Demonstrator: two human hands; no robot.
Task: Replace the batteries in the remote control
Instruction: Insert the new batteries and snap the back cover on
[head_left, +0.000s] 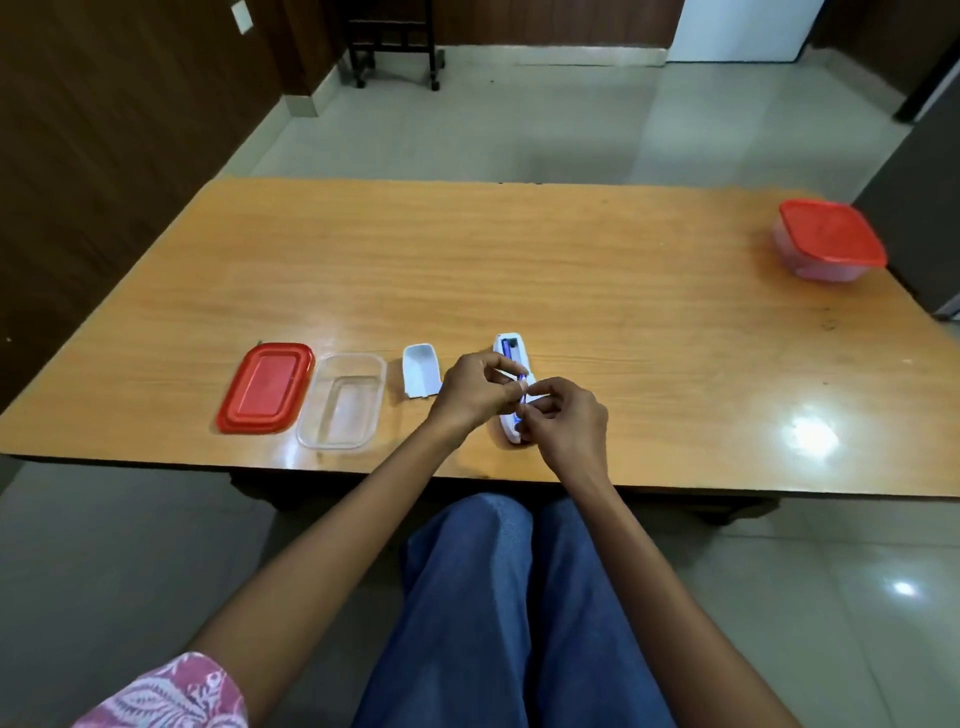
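A white remote control (514, 352) lies face down near the table's front edge, its battery bay uncovered with a blue battery (506, 352) inside. Its white back cover (421, 370) rests on the table just to the left. My left hand (475, 387) and my right hand (563, 415) meet over the remote's middle, fingertips pinching a second blue battery (522, 397) there. The hands hide most of that battery and the lower part of the bay.
An empty clear plastic box (343, 400) and its red lid (267, 387) lie left of the cover. A second clear box with a red lid (828, 241) stands at the table's far right. My knees are below the wooden table's (519, 260) front edge.
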